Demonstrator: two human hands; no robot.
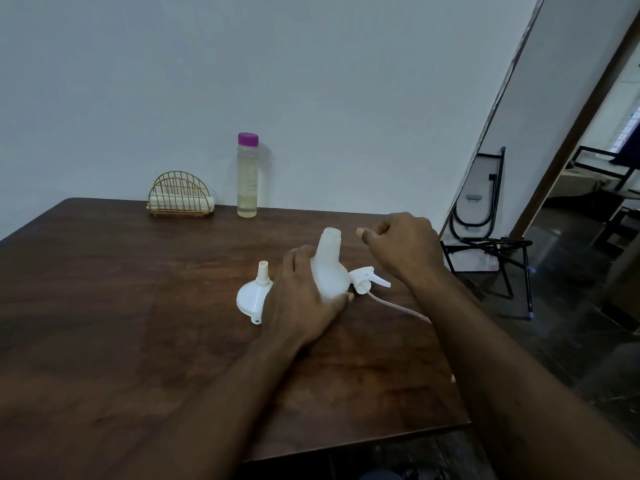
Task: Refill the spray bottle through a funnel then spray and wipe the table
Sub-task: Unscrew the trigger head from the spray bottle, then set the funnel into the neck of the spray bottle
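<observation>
The dark brown wooden table (138, 323) has broad bare surface to the left and near side. Its right edge runs close under the right forearm. The left hand (301, 296) reaches in from the near side and grips the belly of the uncapped, translucent white plastic spray bottle (329, 268), which stands mid-table, tilted slightly left. The right hand (405, 247) hovers just right of the bottle's open neck, fingers curled, with nothing visible in them. A tall clear purple-capped bottle of pale liquid (247, 178) stands at the far edge, with a gold wire holder (180, 195) to its left. An upturned white plastic funnel (251, 299) sits beside the left hand. A white trigger sprayer head (367, 277) lies just right of the bottle.
</observation>
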